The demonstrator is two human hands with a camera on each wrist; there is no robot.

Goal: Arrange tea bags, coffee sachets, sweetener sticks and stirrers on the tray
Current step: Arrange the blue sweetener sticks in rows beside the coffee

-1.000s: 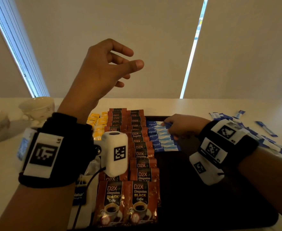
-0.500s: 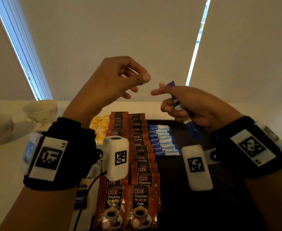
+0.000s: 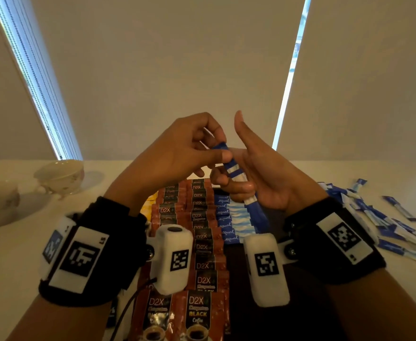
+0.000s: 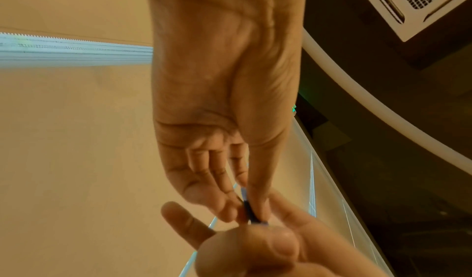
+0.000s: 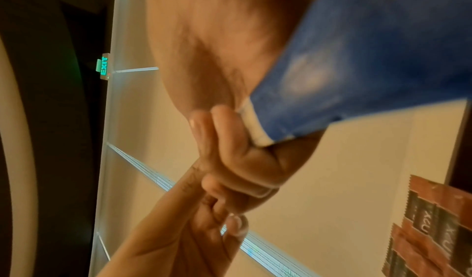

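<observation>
Both hands are raised above the dark tray (image 3: 305, 316). My right hand (image 3: 241, 178) curls its lower fingers round a small bunch of blue and white sweetener sticks (image 3: 236, 173), thumb lifted. My left hand (image 3: 216, 153) pinches the top end of the sweetener sticks (image 4: 249, 212) between thumb and forefinger. The sticks' blue lower end (image 5: 357, 69) fills the right wrist view. On the tray lie two columns of brown coffee sachets (image 3: 202, 242), a row of blue sweetener sticks (image 3: 229, 217) and yellow packets (image 3: 148, 205) at the left, partly hidden.
Two white teacups (image 3: 61, 175) stand on the white table at the far left. A loose heap of blue sweetener sticks (image 3: 386, 225) lies on the table right of the tray. White blinds rise behind the table.
My right hand lifted sweetener sticks off the tray and brought them up. My left hand came down and across and now pinches their top end.
</observation>
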